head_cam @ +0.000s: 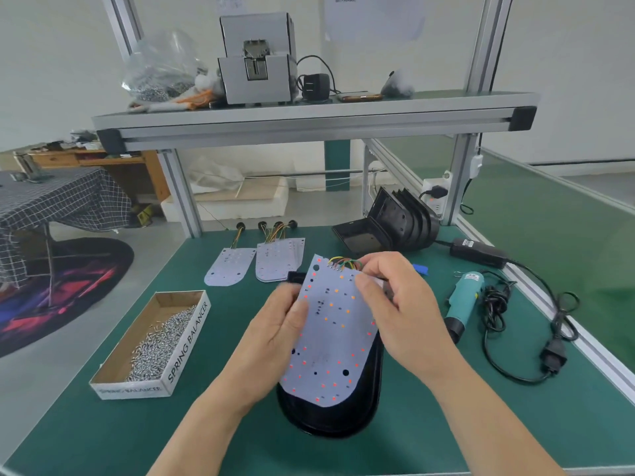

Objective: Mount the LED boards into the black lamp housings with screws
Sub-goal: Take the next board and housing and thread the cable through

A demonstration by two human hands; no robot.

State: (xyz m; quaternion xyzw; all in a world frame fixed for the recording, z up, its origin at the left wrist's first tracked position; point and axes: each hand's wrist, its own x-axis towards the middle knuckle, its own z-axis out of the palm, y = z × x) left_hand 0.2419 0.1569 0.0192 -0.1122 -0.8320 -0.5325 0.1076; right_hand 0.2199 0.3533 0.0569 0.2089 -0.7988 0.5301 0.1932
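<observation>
Both hands are on one LED board, which sits tilted over a black lamp housing lying open side up on the green surface in front of the person. The left hand grips the board's left edge, thumb on the face and fingers behind. The right hand has its fingers curled round the upper right corner, just beside the coloured wires that leave the top edge; whether it also pinches the wires I cannot tell. Holding opposite edges like this likely keeps fingers off the LEDs and lets the board be turned until its rounded end matches the housing's outline. The lower end looks close to the housing's rim, but whether it touches is not clear, so the board is probably being lined up and not yet seated. A cardboard box of loose screws lies to the left within easy reach, and a teal electric screwdriver rests to the right, untouched, so fastening seems to come later. More boards lie behind in two lots, and further housings stand stacked at the back right, which suggests much of the task remains.
</observation>
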